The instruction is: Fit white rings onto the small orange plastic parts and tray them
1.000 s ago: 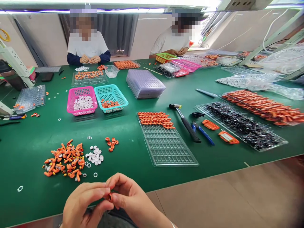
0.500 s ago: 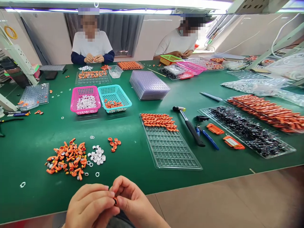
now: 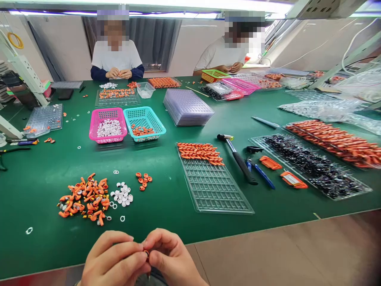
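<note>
My left hand and my right hand meet at the table's near edge, both closed on one small orange part with a dark inside. Fingers cover most of it. Beyond my left hand lies a pile of orange stemmed pieces. Beside that pile are white round discs and a small group of orange caps. A clear slotted tray right of them holds rows of orange pieces at its far end.
Pink basket and turquoise basket stand mid-table, near stacked clear trays. A hammer, blue-handled pliers and a tray of black parts lie right. Two people work opposite.
Both hands have shifted slightly, and my right fingers sit a little lower and further right. The small orange part is still between my fingers, with a thin piece now visible below it.
</note>
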Demonstrator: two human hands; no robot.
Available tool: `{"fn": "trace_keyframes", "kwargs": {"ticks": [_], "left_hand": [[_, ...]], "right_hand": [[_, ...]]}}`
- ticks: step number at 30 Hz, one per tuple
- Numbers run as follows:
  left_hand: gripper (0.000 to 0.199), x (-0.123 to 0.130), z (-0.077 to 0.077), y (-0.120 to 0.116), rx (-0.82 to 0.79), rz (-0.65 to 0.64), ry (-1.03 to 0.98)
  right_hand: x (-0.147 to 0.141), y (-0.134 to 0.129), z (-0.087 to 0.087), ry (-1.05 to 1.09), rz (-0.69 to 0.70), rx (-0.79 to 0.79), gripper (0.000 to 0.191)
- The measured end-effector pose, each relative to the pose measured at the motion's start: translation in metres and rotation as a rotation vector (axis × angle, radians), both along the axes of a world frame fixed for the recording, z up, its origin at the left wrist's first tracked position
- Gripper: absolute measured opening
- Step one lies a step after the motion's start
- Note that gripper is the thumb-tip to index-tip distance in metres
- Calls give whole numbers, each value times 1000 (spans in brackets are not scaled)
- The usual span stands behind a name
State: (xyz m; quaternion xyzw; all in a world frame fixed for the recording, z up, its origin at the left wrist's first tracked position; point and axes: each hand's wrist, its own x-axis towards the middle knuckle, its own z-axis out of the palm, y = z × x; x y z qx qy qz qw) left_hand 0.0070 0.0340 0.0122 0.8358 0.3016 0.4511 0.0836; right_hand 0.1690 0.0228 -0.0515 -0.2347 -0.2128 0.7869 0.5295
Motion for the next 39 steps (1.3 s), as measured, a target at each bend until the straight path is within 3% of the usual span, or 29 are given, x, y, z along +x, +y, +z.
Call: {"fn": "trace_keyframes", "kwargs": {"ticks": [11,21,39], "left_hand": [[15,2,5,1,43,-8,66],[12,0,-3,1,-5,-4,-3],[8,-3,-4,-4,17,22,2]], "right_hand": [[-2,-1,1,-50,-60,23,15],[0,-3,8,-177,-94,39,11],[-6,-6,-2,-75,-35,-72,22]]}}
